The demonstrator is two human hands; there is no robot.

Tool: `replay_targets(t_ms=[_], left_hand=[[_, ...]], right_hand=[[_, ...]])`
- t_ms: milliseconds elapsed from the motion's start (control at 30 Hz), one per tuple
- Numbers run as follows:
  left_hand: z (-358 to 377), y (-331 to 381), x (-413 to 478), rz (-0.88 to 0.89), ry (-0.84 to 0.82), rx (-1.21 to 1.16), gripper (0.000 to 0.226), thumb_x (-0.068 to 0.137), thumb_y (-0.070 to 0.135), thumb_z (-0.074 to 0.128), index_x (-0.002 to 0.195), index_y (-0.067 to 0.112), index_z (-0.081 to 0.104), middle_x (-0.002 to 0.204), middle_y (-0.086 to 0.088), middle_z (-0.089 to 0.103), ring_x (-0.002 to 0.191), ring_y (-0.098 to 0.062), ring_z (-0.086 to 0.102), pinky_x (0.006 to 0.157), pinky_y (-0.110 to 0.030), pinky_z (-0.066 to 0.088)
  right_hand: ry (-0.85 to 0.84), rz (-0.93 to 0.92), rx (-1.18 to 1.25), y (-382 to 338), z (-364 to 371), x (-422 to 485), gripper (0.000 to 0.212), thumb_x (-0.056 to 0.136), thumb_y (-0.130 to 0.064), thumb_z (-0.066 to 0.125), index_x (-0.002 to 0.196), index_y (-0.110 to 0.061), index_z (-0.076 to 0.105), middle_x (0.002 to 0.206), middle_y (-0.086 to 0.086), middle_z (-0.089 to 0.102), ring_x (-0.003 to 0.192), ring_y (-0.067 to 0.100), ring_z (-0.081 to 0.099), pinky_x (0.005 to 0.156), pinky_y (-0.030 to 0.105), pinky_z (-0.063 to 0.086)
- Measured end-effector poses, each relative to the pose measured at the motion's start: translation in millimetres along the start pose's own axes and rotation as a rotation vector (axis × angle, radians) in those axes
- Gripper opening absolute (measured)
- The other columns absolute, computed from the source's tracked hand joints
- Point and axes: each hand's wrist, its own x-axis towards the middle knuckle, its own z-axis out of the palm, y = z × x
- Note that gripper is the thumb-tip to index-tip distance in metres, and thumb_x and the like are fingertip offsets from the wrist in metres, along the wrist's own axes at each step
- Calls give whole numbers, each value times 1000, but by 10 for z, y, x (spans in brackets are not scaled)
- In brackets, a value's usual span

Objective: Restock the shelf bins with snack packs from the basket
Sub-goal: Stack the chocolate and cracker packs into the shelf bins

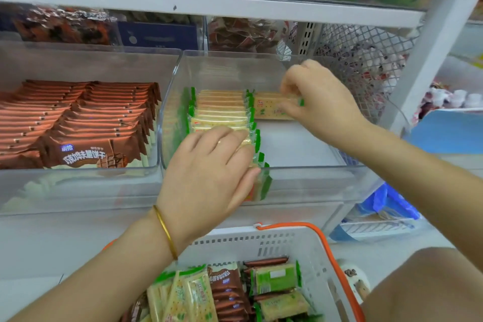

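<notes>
A clear shelf bin (300,172) holds a row of green-edged cracker packs (222,109) standing on edge along its left side. My left hand (209,177) lies over the near end of that row, fingers curled round the front packs. My right hand (316,102) pinches one cracker pack (271,109) at the bin's back, to the right of the row. Below, a white basket (300,245) with an orange handle holds several green cracker packs (277,277) and brown chocolate wafer packs (227,293).
The clear bin on the left (78,177) is filled with brown chocolate wafer packs (78,123). A white shelf board (209,0) runs overhead with more bins above it. A mesh panel (366,68) and a white upright (433,39) stand to the right.
</notes>
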Motion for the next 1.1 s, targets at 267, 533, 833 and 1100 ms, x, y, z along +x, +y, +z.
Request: replay_targets(t_ms=[267, 533, 833, 1100], left_hand=[[-70, 516, -547, 247, -273, 62, 20, 83, 25, 49, 87, 13, 64, 101, -7, 66, 89, -29, 59, 68, -39, 40], [153, 567, -1075, 133, -976, 101, 35, 94, 31, 36, 117, 18, 59, 128, -7, 52, 118, -26, 48, 89, -41, 48], [219, 531, -1113, 129, -891, 12, 39, 88, 33, 55, 124, 16, 55, 130, -9, 52, 119, -29, 50, 100, -41, 41], [42, 648, -962, -154, -1005, -353, 86, 83, 53, 60, 147, 20, 12, 150, 0, 21, 137, -17, 24, 109, -34, 31]], right_hand=[[-743, 75, 168, -343, 578, -1668, 2, 88, -23, 57, 88, -25, 58, 83, -7, 60, 86, 15, 59, 72, 27, 49], [-1109, 43, -215, 163, 2148, -2371, 46, 92, -10, 51, 137, -14, 38, 139, 11, 43, 127, 30, 41, 97, 43, 44], [-1066, 9, -384, -20, 2161, -2413, 39, 85, -1, 57, 121, -13, 55, 122, 6, 52, 111, 26, 53, 86, 36, 43], [-896, 985, 1077, -524, 1074, -1769, 20, 91, -15, 60, 73, -11, 53, 56, 1, 52, 48, 13, 51, 48, 24, 43]])
